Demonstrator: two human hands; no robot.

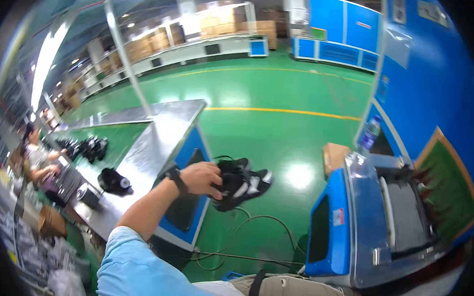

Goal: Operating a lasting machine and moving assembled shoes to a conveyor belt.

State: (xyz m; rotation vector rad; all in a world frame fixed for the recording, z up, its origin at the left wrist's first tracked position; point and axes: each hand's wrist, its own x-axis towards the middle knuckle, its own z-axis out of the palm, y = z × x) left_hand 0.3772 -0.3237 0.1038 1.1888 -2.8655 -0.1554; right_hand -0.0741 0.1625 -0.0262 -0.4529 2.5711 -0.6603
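My left hand (200,178), with a dark band on its wrist, is closed on a pair of black shoes (250,187) with white patches. It holds them up over the green floor, just past the end of a metal-topped bench (163,128). A black item with a pale round spot (115,182) lies on the bench to the left of my forearm, and near it stands a shiny metal cylinder (88,195). My right hand is out of view.
At right stands a blue and grey machine (331,233) with a grey roller (405,213). A clear bottle (370,134) and a cardboard box (334,157) are beside it. Hoses (276,220) curl across the floor. A co-worker (38,159) is at the far left, near several black shoes (89,148).
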